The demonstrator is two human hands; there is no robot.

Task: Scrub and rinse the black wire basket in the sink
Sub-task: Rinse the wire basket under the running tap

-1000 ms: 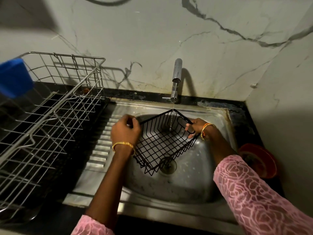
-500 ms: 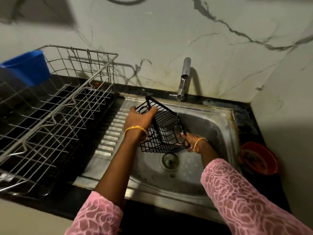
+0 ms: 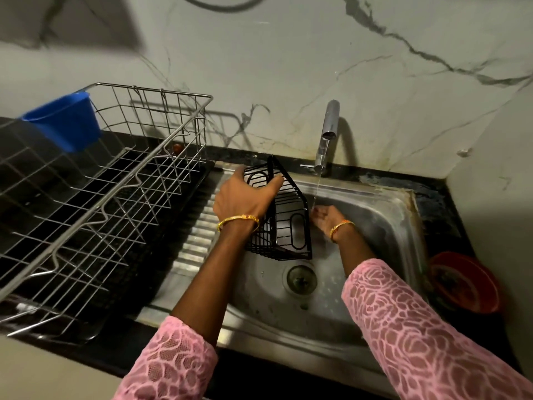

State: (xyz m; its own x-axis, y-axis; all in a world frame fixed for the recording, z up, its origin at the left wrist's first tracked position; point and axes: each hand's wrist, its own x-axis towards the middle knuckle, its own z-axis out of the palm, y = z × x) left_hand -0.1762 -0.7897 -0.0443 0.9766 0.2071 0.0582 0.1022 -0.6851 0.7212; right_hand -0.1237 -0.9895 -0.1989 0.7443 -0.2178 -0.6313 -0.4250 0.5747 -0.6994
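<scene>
Change: right hand (image 3: 327, 219) off the basket since half a second ago, now under the water stream (image 3: 316, 189); basket lifted a bit higher, toward the sink's left edge.
Basket: black wire basket (image 3: 284, 223) held on its side over the left part of the sink (image 3: 383, 255), above the drain (image 3: 300, 278); open side facing left, oval handle loop visible on the near end wall.
Basket look: thin black wires, close grid, rectangular, no visible soap or dirt; wetness not discernible.
Left hand: left hand (image 3: 242, 197) grasping the basket's upper rim, thumb and fingers curled over the wire, gold bangle at wrist.
Right hand: released, palm up and fingers loosely relaxed, holding nothing, just right of the basket, gold bangle at wrist.
Tap: steel tap (image 3: 327, 134) at back rim, running a thin stream onto the right fingers.
Obstruction: left hand and wrist covering the basket's left side.
Around: steel dish rack (image 3: 95, 197) on black counter left of sink, blue cup (image 3: 65, 121) hung on its far corner; red bowl (image 3: 464, 281) right of sink; marble wall behind.
Sleeves: pink lace on both forearms.
</scene>
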